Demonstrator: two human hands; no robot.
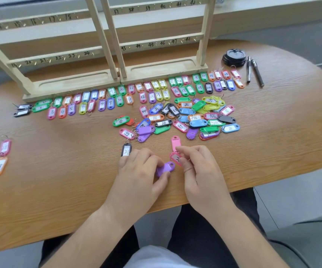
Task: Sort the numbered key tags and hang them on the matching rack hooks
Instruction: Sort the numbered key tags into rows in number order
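Gripping purple oval plastic key tag (165, 168), blank side up, in left hand (140, 167); pinching pink labelled tag (176, 158) in right hand (200, 169), low over brown wooden table (59, 180). Judged mid-sorting. Calling next for reading numbers, then placing among ordered rows (152, 97) before bare wooden rack (75, 82).
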